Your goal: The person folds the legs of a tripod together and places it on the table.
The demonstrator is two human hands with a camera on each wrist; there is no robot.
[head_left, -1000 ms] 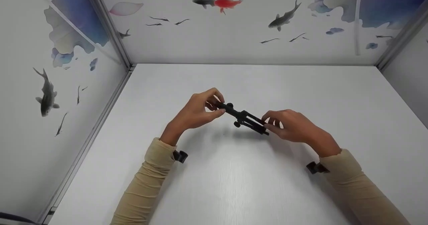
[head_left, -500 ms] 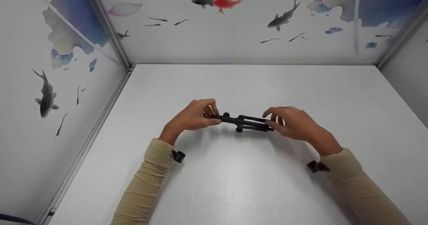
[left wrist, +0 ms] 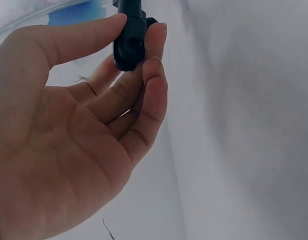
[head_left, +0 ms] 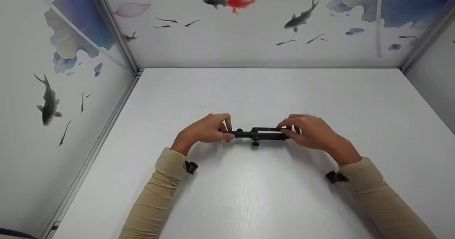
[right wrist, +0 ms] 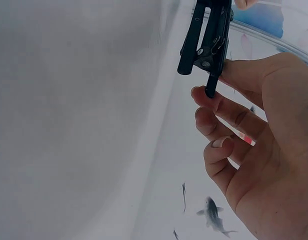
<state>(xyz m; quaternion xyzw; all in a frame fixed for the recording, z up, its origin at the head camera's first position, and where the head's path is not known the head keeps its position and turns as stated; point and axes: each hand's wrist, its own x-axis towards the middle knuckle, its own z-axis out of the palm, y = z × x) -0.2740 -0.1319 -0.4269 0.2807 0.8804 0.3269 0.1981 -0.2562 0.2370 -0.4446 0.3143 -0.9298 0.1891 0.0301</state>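
A small black tripod, its legs folded together, lies level between my two hands in the head view. My left hand pinches its narrow head end between thumb and fingers. In the left wrist view the rounded tip of that end shows between the thumb and the fingertips. The leg ends are held by my right hand, thumb and fingers around them. Seen from the right wrist, the legs stand slightly apart, with linking braces between them. Knobs stick out from the tripod's body.
The hands are over a white table. Pale panels with painted fish enclose its back and sides, framed by metal posts. Black wrist cameras sit at both sleeve cuffs.
The tripod has turned from a slant to nearly level across the view. My left hand has come down with its head end; the right hand has shifted only slightly.
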